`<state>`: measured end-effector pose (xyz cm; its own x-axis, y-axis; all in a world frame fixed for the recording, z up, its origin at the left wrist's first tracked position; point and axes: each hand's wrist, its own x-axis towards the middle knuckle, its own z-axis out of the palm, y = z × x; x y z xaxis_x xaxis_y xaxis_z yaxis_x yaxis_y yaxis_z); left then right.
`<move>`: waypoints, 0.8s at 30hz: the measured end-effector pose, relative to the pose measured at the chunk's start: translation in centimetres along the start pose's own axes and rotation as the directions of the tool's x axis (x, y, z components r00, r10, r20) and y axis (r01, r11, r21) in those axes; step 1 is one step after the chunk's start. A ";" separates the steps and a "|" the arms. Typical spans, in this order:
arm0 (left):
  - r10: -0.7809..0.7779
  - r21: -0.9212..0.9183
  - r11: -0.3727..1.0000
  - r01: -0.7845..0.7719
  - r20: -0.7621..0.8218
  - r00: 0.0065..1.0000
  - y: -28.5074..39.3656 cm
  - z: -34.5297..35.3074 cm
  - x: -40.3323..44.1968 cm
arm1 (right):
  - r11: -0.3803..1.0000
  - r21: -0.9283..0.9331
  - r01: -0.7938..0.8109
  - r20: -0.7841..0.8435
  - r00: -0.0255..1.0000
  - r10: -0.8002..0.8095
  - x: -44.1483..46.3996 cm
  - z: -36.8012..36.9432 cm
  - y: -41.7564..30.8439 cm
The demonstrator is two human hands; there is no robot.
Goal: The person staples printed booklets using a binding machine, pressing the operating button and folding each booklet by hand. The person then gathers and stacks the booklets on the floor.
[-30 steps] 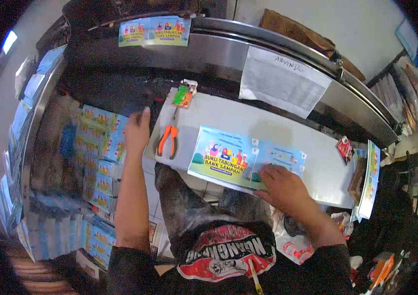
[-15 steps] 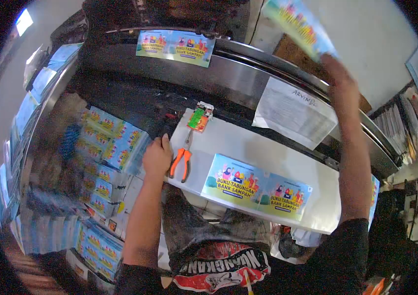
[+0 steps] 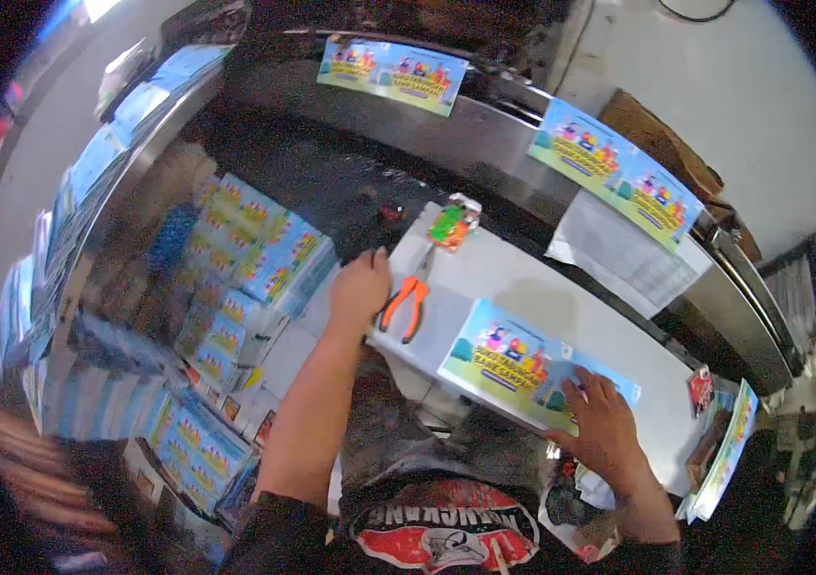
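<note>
My right hand (image 3: 602, 422) lies over the right part of a stack of blue printed covers (image 3: 499, 369) reading "BUKU TABUNGAN BANK SAMPAH", its fingers spread on the top sheet. The stack rests on a white board (image 3: 542, 297). At the board's left edge is my left hand (image 3: 362, 285), its fingers curled together; what they hold, if anything, is hidden. Just right of it lie pliers (image 3: 406, 302) with orange handles. A small green and orange packet (image 3: 451, 225) sits beyond their tips. One cover (image 3: 616, 174) leans on the metal rail, partly over a white paper (image 3: 619, 254).
Another cover (image 3: 394, 75) rests farther left along the metal rail (image 3: 494, 125). Stacks of printed sheets (image 3: 255, 240) stand at the left, with more booklets (image 3: 92, 177) along the curved ledge. Several covers (image 3: 729, 450) stand at the board's right end, near a red packet (image 3: 700, 391).
My right hand has come down from the upper right, let go of a cover, now on the rail, and landed on the stack. My left hand stays by the board's edge. The view has shifted.
</note>
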<state>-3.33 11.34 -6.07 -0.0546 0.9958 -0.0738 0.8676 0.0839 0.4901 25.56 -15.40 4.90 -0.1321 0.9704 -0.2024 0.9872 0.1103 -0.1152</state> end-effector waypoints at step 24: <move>-0.028 0.057 0.998 0.027 0.018 0.999 0.9 -0.5 0.1 | 0.947 -0.014 -0.320 -0.691 0.687 0.223 5.8 -16.3 18.5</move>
<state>-2.83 11.53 -5.25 -0.0700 0.9922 -0.1036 0.8927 0.1086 0.4374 44.47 -4.28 17.43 0.1908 0.8402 0.5075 0.9786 -0.2034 -0.0312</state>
